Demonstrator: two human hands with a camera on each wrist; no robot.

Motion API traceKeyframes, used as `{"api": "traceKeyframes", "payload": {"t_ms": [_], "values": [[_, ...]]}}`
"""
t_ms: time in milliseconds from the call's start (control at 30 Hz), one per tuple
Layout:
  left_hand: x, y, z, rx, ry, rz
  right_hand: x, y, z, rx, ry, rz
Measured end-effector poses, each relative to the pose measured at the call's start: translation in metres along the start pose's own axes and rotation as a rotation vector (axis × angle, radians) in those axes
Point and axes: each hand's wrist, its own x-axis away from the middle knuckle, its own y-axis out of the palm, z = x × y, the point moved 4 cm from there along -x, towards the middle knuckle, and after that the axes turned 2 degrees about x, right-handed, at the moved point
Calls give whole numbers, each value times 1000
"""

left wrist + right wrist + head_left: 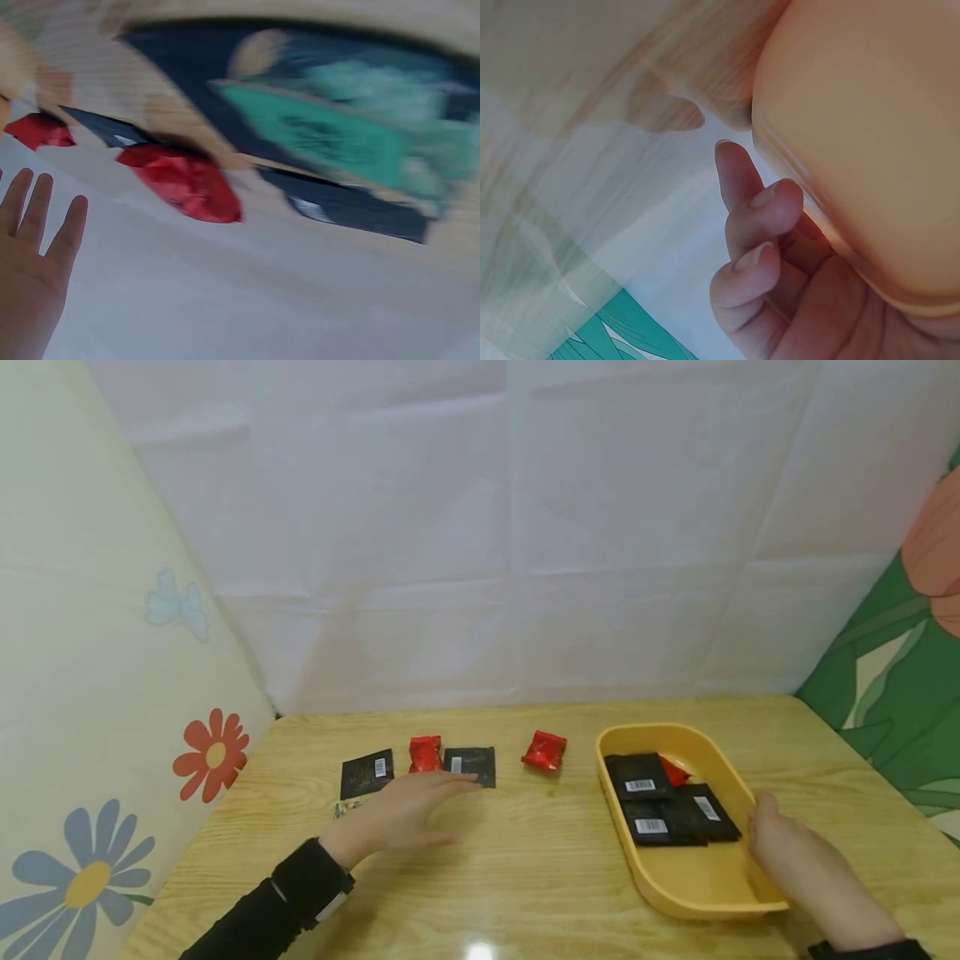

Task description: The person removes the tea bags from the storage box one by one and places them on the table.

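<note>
My left hand (401, 814) is over the table with fingers extended, holding nothing. Just beyond its fingers lies a flat black packet (480, 762) with a white label. Beside that are a puffy red packet (426, 755) and another black packet (367, 774). A green printed piece (322, 135), blurred in the left wrist view, is mostly covered by the left hand in the head view. At the right, my right hand (806, 868) grips the side of a yellow tray (678, 899), its fingers (754, 274) curled against the outer wall.
Several black packets (651, 814) and a red packet (673, 771) lie in the tray. Another red packet (544, 750) sits on the wooden table (525, 877) left of the tray. A white sheet (510, 568) stands behind the table, with flower-printed panels at both sides.
</note>
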Motion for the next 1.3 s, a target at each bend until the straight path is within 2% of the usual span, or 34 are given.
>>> {"api": "traceKeyframes", "payload": {"t_ms": [200,333,467,667,867,1033,1100,1300], "values": [[-42,-2,30,-30,90,-37,0,0,1,-9,18,-47],[-67,5,45,-60,141,-57,-3,2,4,-13,33,-57],[-90,11,60,-79,215,-44,-4,4,5,-12,38,-57],[-121,8,86,-97,272,-11,-4,4,5,0,23,-35],[-151,3,108,-115,281,-34,-4,3,5,-4,41,-43],[-175,2,123,-98,262,-86,0,4,3,11,-24,28],[-183,2,126,-94,245,-95,0,5,2,12,-30,32],[-202,6,128,-113,176,-116,0,6,0,-30,36,-29]]}}
